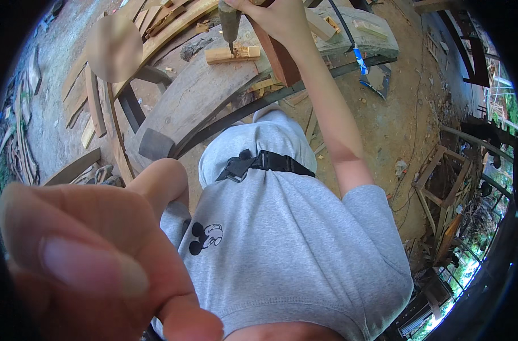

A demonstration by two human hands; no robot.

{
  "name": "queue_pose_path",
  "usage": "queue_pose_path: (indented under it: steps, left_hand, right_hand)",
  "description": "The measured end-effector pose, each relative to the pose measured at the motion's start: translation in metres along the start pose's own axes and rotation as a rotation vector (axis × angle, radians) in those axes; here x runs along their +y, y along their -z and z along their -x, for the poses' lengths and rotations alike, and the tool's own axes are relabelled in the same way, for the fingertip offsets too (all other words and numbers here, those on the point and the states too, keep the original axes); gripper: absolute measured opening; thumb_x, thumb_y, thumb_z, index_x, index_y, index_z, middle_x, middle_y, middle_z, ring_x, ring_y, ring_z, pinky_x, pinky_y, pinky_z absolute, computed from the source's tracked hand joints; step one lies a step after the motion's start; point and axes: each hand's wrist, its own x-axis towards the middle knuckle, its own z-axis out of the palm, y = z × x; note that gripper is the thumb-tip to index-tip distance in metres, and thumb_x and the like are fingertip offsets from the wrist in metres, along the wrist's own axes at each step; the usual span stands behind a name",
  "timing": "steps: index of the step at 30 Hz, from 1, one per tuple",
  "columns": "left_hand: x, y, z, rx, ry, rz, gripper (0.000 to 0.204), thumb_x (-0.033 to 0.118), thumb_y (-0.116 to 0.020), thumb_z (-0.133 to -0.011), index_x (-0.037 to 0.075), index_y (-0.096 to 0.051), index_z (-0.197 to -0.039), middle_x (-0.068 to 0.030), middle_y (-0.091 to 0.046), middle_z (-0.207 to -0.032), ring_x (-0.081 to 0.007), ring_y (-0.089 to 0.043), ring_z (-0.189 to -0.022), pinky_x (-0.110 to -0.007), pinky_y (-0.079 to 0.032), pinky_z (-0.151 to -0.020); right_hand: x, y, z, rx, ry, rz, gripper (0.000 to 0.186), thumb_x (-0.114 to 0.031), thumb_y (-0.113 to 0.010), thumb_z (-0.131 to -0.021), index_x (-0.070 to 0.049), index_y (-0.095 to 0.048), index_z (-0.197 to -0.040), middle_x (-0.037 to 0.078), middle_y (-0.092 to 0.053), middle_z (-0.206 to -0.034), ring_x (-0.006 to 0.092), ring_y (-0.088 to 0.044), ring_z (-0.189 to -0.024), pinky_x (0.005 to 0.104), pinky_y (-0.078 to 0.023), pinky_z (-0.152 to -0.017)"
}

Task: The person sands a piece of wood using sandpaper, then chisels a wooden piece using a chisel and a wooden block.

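My right hand point(279, 21) reaches to the top of the view, its fingers closed round a chisel-like tool point(230, 25) with a grey tapered handle. The tool's narrow tip points down onto a short pale wood piece point(218, 55), which has a rough, chipped patch where the tip meets it. That piece lies on a worn, greyish wooden bench point(213, 85). Beside my right wrist stands a reddish-brown wooden bar point(279, 59), partly hidden by the hand. Close to the camera, my left hand point(100, 256) is raised with fingers curled; whatever they may hold is hidden.
Planks and strips point(94, 102) lie left of the bench. A dark block point(156, 144) sits at its near left end. A black cable with a blue wrapped part point(360, 59) hangs over the right side. A wooden frame point(441, 176) stands at the far right.
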Motion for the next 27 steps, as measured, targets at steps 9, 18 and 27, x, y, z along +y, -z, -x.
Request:
queue_pose_path:
  steps: [9, 18, 27]
  left_hand:
    - [-0.0043, -0.0007, 0.0039, 0.035, -0.004, 0.051, 0.044, 0.020, -0.040, -0.078, 0.039, -0.045, -0.117, -0.0038, -0.052, -0.110, -0.0202, -0.047, -0.101, -0.040, -0.031, -0.090]
    - [-0.0067, -0.0014, 0.0067, 0.045, -0.012, 0.063, 0.045, 0.018, -0.040, -0.077, 0.038, -0.044, -0.117, -0.0044, -0.051, -0.110, -0.0204, -0.046, -0.101, -0.040, -0.030, -0.091]
    - [-0.0081, 0.0004, 0.0062, 0.043, -0.022, 0.095, 0.046, 0.016, -0.040, -0.077, 0.037, -0.043, -0.117, -0.0051, -0.051, -0.109, -0.0207, -0.046, -0.101, -0.041, -0.030, -0.092]
  right_hand:
    - [0.0011, -0.0041, 0.0008, 0.003, 0.021, 0.007, 0.063, -0.029, -0.074, -0.068, 0.003, -0.045, -0.114, 0.015, -0.057, -0.101, 0.0228, -0.057, -0.091, 0.0326, -0.045, -0.078]
    - [-0.0001, -0.0059, -0.0007, -0.018, -0.015, -0.034, 0.059, -0.024, -0.073, -0.070, 0.003, -0.045, -0.114, 0.015, -0.057, -0.101, 0.0222, -0.056, -0.092, 0.0324, -0.045, -0.079]
    - [0.0001, -0.0036, -0.0015, 0.000, -0.049, -0.019, 0.053, -0.021, -0.072, -0.072, 0.002, -0.046, -0.112, 0.013, -0.057, -0.100, 0.0205, -0.056, -0.091, 0.0314, -0.045, -0.078]
